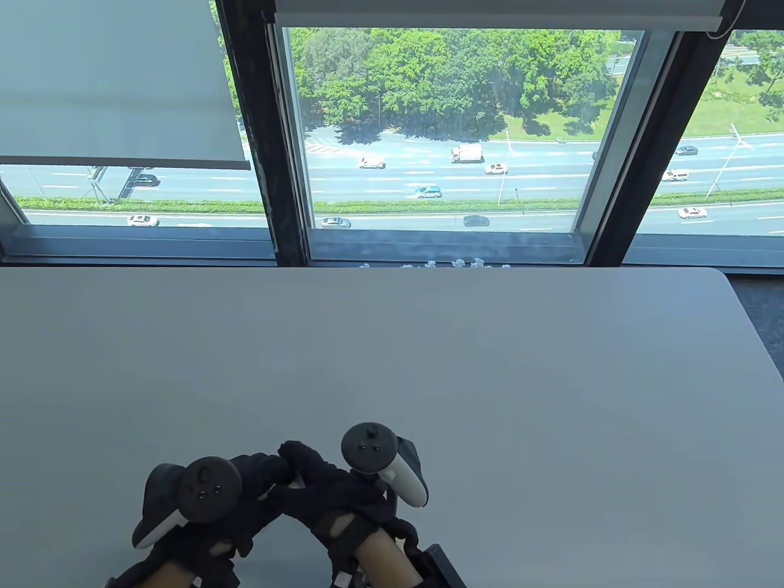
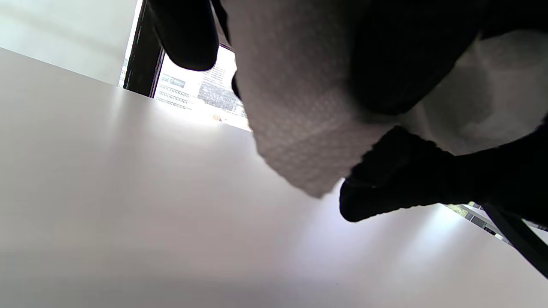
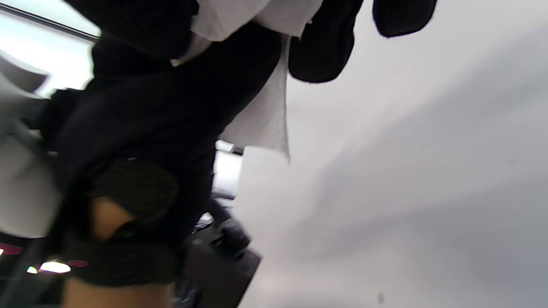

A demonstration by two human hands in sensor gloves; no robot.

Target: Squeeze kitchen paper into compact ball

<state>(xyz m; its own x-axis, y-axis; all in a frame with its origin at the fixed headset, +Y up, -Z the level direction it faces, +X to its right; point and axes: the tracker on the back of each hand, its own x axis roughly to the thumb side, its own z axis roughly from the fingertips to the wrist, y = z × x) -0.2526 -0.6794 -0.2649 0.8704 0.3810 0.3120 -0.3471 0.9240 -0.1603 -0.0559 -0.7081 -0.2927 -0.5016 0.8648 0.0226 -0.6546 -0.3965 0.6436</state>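
Paper squeezing over the bench (image 1: pixel 429 367)

Both hands, left hand (image 1: pixel 257 484) and right hand (image 1: pixel 324 490), are closing curled fingers around the kitchen paper (image 2: pixel 299 128), held between them above the surface. Tucking the loose corner inward would be tightening the ball; gloves are hiding most of it.

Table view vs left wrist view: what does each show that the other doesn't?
Only table view: both trackers, the left hand and right hand cupped together with the paper almost hidden, and small white wads past the table's far edge. Only left wrist view: the kitchen paper, embossed, a loose corner hanging below the fingers, above the table. Both: the grey table, the window.
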